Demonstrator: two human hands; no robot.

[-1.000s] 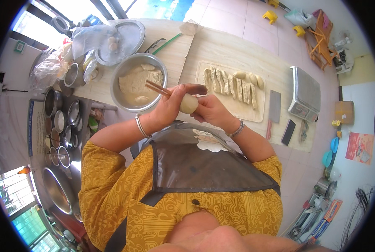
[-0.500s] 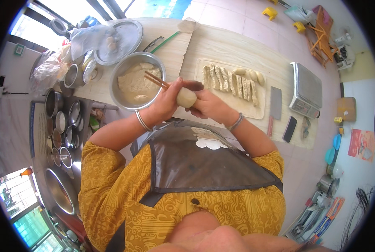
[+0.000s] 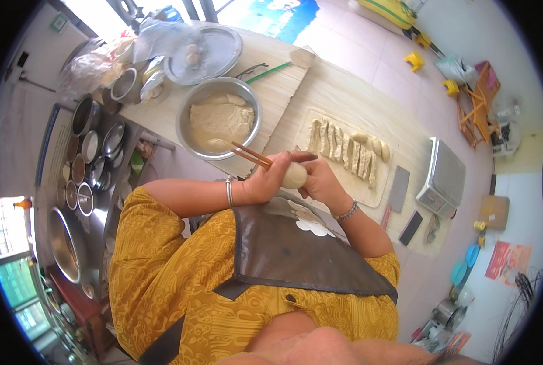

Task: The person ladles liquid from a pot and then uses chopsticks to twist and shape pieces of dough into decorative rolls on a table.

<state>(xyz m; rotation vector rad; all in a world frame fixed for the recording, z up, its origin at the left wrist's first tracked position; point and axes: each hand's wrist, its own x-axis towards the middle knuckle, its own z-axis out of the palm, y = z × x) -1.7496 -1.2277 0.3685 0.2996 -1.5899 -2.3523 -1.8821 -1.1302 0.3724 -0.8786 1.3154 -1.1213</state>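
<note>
My left hand [image 3: 264,184] is closed with a pair of brown chopsticks [image 3: 250,155] sticking out of it toward the basin. Between my two hands sits a smooth pale ball of dough [image 3: 294,176]. My right hand [image 3: 323,181] curls round the ball's far right side, its fingers partly hidden. A metal basin [image 3: 180,125] to the left holds a beige, doughy mass [image 3: 221,121] in some liquid. Just beyond my right hand lies a pale cutting board [image 3: 379,190], with several dough strips [image 3: 338,146] in a row and several oval dough pieces [image 3: 376,146].
Right of the board are a cleaver [image 3: 396,190], a phone [image 3: 410,228] and a digital scale [image 3: 445,173]. Behind the basin lie a round metal lid [image 3: 229,52] and a green stick [image 3: 268,72]. Several metal bowls [image 3: 90,146] stand on a counter at left.
The view has turned and shifted, so the table things appear moved. Both hands, still together round the dough ball, are now nearer my apron, and the chopsticks reach only to the basin's near rim.
</note>
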